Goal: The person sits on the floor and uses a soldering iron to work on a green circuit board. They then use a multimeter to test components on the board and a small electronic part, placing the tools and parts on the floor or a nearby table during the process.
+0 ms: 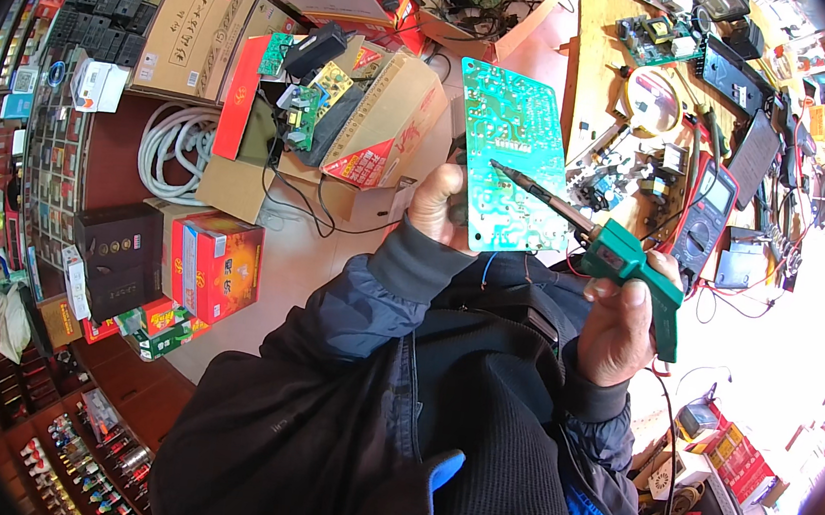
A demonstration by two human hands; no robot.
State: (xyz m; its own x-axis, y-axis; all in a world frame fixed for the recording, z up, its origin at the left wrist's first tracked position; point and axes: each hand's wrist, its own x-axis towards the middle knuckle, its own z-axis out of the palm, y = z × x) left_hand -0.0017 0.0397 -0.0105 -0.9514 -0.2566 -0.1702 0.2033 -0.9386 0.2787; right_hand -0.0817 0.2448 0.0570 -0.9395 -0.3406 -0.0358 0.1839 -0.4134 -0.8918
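My left hand (438, 205) is closed on the lower left edge of a green circuit board (510, 142), which is held up with its solder side showing. Most of the left fingers are hidden behind the board. In my right hand (618, 329) is a green pistol-shaped desoldering or soldering gun (637, 271), gripped by its handle. Its dark metal tip points left and lies over the board's middle; whether it touches the surface I cannot tell. A cord hangs down from the handle.
A wooden bench (599, 61) at the right bears loose components, a roundish yellow-rimmed item (652, 102), a red-edged multimeter (707, 213) and cables. To the left stand an open carton (386, 124) with circuit boards, a coil of white hose (172, 152) and red boxes (215, 267).
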